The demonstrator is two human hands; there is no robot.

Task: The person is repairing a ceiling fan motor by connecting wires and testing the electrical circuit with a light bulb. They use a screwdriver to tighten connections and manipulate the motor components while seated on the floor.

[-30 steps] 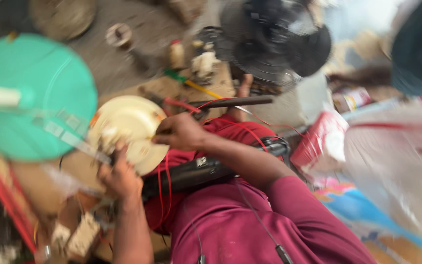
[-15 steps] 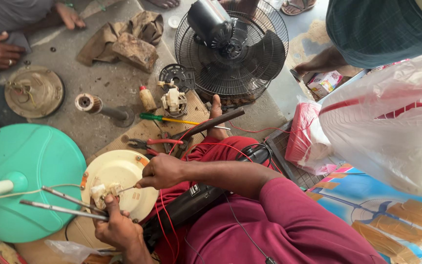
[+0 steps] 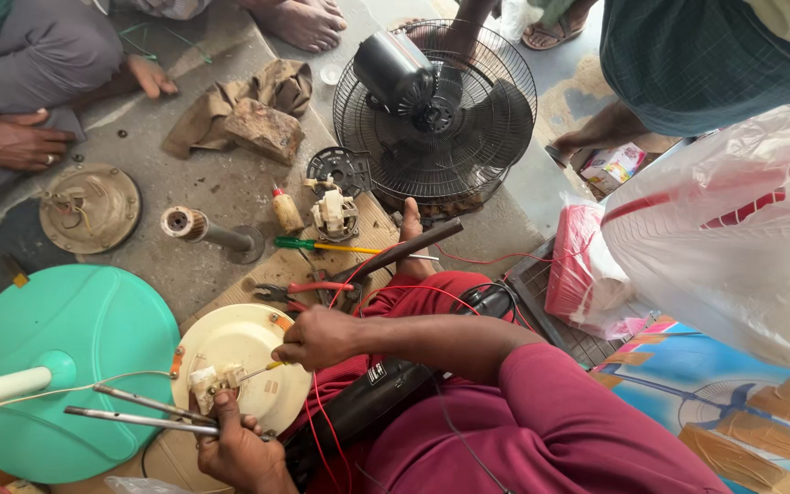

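While I'm watching lower left of the frame:
Left hand (image 3: pixel 235 448): gripping the cream disc (image 3: pixel 241 366).
Right hand (image 3: pixel 317 337): pinching a small screwdriver (image 3: pixel 261 370), poking the switch block (image 3: pixel 208 380).

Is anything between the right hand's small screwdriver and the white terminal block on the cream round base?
Nothing visible. The right hand holds a thin yellow-handled screwdriver whose tip reaches the small white terminal block on the cream round plastic base. The left hand grips beside it; red wires run below.
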